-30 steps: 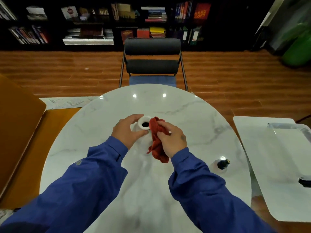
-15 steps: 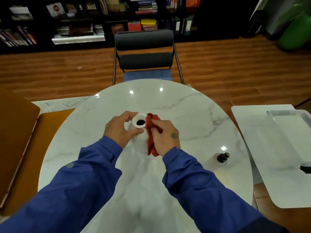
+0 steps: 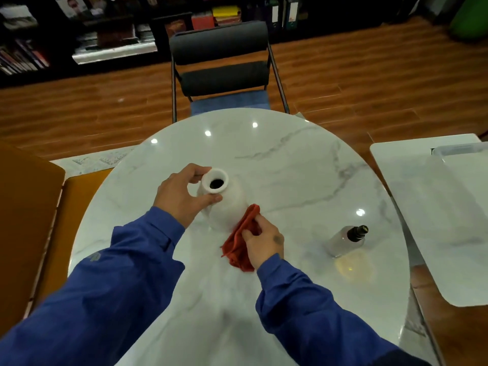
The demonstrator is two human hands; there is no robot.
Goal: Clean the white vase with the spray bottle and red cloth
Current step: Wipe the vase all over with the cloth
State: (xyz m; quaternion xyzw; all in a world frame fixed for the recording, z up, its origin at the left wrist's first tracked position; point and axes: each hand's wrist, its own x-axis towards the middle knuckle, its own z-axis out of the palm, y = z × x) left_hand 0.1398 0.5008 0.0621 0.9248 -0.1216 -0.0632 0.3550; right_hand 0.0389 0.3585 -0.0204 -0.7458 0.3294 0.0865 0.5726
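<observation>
The white vase (image 3: 227, 204) stands upright on the round marble table (image 3: 290, 167), its dark mouth facing up. My left hand (image 3: 182, 196) grips its neck from the left, thumb and fingers curled round it. My right hand (image 3: 264, 243) holds the bunched red cloth (image 3: 241, 239) against the lower right side of the vase body. The clear spray bottle (image 3: 346, 240) with a black top stands apart to the right on the table.
A black chair (image 3: 221, 64) with a blue seat stands at the table's far side. A second white table (image 3: 435, 207) with a clear tray (image 3: 459, 150) lies to the right. An orange bench (image 3: 26, 220) runs along the left. Bookshelves line the back wall.
My right hand has slid the red cloth down from the vase's rim to its lower right side. My left hand keeps its grip on the neck.
</observation>
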